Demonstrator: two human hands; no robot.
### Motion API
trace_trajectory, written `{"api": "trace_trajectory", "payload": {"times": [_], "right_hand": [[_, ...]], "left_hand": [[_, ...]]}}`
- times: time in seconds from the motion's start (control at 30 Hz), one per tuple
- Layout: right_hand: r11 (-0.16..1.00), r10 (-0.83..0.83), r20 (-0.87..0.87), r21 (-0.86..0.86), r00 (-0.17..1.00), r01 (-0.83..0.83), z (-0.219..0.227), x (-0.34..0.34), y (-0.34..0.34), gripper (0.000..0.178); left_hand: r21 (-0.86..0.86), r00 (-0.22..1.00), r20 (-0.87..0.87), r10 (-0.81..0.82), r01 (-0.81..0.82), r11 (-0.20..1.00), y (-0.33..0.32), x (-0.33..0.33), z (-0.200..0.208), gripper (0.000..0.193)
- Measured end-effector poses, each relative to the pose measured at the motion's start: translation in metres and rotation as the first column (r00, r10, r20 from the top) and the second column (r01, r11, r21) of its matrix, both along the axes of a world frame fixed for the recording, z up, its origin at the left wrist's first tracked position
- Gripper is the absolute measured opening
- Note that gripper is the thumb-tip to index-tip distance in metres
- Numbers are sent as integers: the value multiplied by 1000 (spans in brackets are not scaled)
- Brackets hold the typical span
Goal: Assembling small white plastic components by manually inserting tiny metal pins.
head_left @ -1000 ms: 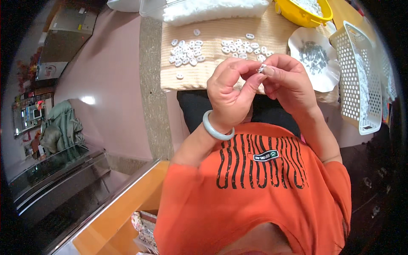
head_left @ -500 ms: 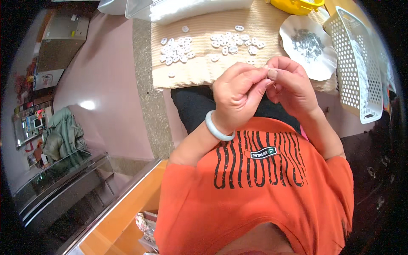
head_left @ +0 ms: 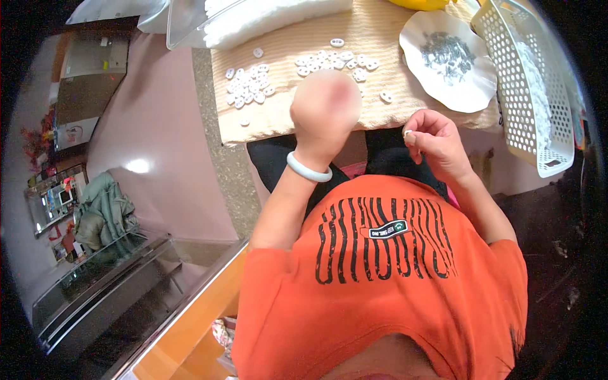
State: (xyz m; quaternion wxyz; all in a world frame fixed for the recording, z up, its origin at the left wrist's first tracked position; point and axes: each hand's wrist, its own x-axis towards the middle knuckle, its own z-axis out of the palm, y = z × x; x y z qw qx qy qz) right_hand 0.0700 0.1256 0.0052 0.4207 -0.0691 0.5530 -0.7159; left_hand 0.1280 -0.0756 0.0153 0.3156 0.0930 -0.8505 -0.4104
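My right hand [head_left: 437, 140], just in front of the table's near edge, pinches a small white piece [head_left: 407, 133] between thumb and fingertips. My left hand [head_left: 325, 107], with a pale bangle [head_left: 308, 168] at the wrist, is over the towel at the near side of a loose group of small white oval pieces with dark spots [head_left: 329, 61]. A blur covers its fingers, so any grip there is hidden. Farther left lies a second cluster of these oval pieces [head_left: 249, 87]. One lone oval piece [head_left: 386, 97] rests between my two hands.
A cream ribbed towel [head_left: 278, 120] covers the table. On the right stand a wavy white dish [head_left: 415, 76] of small dark parts and a perforated white basket [head_left: 516, 95]. A clear bin [head_left: 183, 28] of white pieces is at the back, near a yellow container [head_left: 424, 3].
My hands were together at the fingertips and have parted. The left moved left over the oval pieces; the right drew slightly down with the small white piece. The view shifted a little.
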Motion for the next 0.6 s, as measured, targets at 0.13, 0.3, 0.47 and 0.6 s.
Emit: {"api": "trace_trajectory", "payload": {"times": [0.13,0.3,0.47,0.6], "right_hand": [[999,49,33,-21,998,-49,-5,5,-1,8],[995,100,27,-8,995,-100,-14,7,1,7],[994,88,36,66,995,-91,-19,7,2,6],[992,96,29,84,995,-98,-22,5,2,6]], "left_hand": [[-277,989,13,-148,146,950,16,-13,-8,11],[-475,965,186,-185,253,843,28,-24,-16,8],[-554,971,170,-170,237,798,23,-23,-26,10],[-540,971,198,-134,222,812,17,-5,-20,9]]}}
